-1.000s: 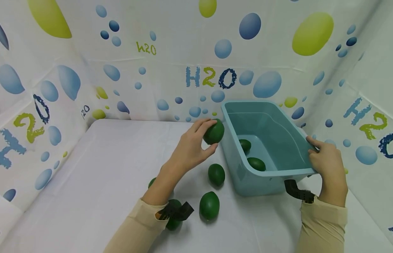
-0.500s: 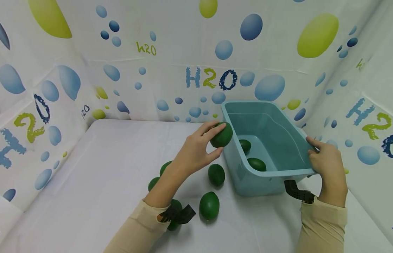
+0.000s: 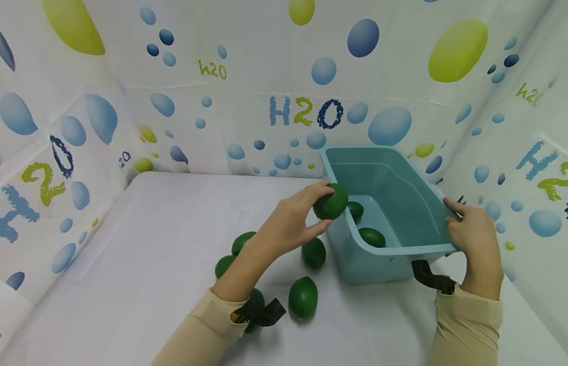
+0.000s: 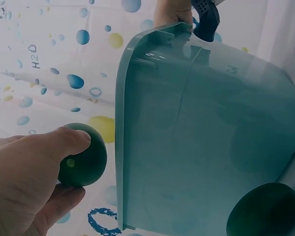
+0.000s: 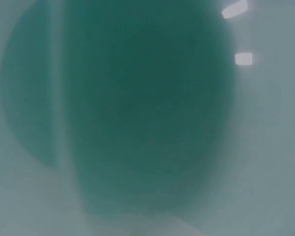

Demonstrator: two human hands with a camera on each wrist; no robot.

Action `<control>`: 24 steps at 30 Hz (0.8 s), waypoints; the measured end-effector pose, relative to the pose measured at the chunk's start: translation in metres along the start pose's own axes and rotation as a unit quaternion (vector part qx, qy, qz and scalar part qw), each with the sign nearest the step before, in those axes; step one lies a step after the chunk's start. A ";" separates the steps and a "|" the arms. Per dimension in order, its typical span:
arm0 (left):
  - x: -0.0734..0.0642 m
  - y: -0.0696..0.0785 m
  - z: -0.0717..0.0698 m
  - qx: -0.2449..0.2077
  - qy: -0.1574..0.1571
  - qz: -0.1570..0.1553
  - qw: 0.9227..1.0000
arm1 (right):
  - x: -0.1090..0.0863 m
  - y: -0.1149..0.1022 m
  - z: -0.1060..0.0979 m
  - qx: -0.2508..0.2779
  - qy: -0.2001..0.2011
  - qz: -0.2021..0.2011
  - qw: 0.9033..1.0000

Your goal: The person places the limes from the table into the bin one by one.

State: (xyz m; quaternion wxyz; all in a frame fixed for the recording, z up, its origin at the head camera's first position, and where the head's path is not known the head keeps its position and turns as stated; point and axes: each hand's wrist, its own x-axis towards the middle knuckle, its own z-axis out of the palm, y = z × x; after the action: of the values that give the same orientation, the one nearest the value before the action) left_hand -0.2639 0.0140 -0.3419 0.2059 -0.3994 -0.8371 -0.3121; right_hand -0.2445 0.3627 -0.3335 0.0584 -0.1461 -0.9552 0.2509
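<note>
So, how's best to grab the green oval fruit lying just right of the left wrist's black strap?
Probably from above, pinching the green oval fruit across its middle: its long axis points roughly toward the next fruit beyond, while both long sides look uncovered.

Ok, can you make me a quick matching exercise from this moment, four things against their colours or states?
Things:
1. left hand
2. bin
3. sleeves
4. right hand

Colours or states:
A. beige
B. grips an edge at the right
C. pinches a green fruit
D. blue-green, with two fruits visible inside

Pairs: 1-C, 2-D, 3-A, 4-B
</note>
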 end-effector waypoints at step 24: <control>-0.001 0.002 0.012 -0.005 0.019 0.064 0.998 | -0.001 0.000 0.003 -0.006 0.007 0.004 1.000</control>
State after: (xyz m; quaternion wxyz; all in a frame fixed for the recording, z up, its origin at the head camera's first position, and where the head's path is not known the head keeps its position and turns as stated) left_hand -0.2635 0.0227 -0.3503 0.2391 -0.4477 -0.8040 -0.3099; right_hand -0.2444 0.3613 -0.3360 0.0629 -0.1523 -0.9556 0.2444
